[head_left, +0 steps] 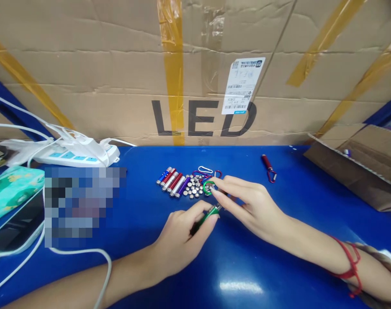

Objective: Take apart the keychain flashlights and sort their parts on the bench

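The pile of metal cells [191, 187] lies on the blue worktop [256, 253], and both hands work close to it. The left hand [179, 240] is on the near side of the pile; its forearm slants up from the lower left, the wrist almost straight. Its grip pinches a green tube [210, 212], fingers curled round the far side and thumb laid along the near side, so that the tube tilts with its metal end up and to the right, just in front of the pile.

The right hand [253, 198] is to the right of the pile, its forearm reaching in from the right, back of the hand upward, a red cord [352, 268] at the wrist. Its grip pinches a green carabiner [205, 187] between finger and thumb at the pile's right edge; I cannot tell whether it is joined to the tube.

A row of coloured tubes [173, 184] lies just left of the pile, and a red tube [266, 162] well apart to its right.
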